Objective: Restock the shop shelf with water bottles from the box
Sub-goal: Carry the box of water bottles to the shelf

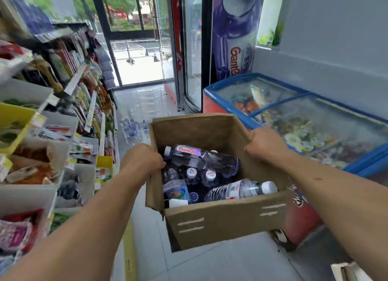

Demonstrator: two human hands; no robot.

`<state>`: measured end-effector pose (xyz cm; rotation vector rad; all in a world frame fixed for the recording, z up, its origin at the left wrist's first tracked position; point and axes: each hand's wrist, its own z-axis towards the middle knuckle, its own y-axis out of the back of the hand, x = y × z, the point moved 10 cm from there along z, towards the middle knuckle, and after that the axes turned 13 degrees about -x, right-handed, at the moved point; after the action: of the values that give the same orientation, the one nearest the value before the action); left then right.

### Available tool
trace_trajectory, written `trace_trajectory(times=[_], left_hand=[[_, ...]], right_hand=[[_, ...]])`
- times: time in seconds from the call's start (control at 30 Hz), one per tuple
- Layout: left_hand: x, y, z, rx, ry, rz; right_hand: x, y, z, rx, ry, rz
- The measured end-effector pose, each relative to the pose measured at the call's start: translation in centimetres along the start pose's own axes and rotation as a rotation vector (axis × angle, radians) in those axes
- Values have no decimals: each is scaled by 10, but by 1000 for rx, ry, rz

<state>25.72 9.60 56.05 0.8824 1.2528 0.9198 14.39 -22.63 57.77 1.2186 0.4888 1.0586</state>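
Observation:
An open brown cardboard box (226,219) hangs in the air above the aisle floor, held by both sides. My left hand (141,159) grips its left wall and my right hand (265,144) grips its right wall. Inside lie several water bottles: one with a purple label (201,157) on its side at the top, a clear one with a white cap (241,190) across the front, and upright ones (192,175) between them. The shop shelf (63,121) runs along the left side of the aisle.
Several water bottles (132,127) stand on the floor further down the aisle by the shelf foot. A blue-rimmed chest freezer (310,121) fills the right side. Drink fridges (190,49) stand ahead, beside a glass door (134,39). A white box corner (348,270) shows at bottom right.

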Motion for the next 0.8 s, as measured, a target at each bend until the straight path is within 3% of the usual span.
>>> trace_trajectory(times=[0.27,0.8], left_hand=[[-9,35,43,-33,-26,92],[6,-25,138,-26,295,29]], right_hand=[[43,8,60,-7,148,-2],[73,-98,193,112,219,150]])
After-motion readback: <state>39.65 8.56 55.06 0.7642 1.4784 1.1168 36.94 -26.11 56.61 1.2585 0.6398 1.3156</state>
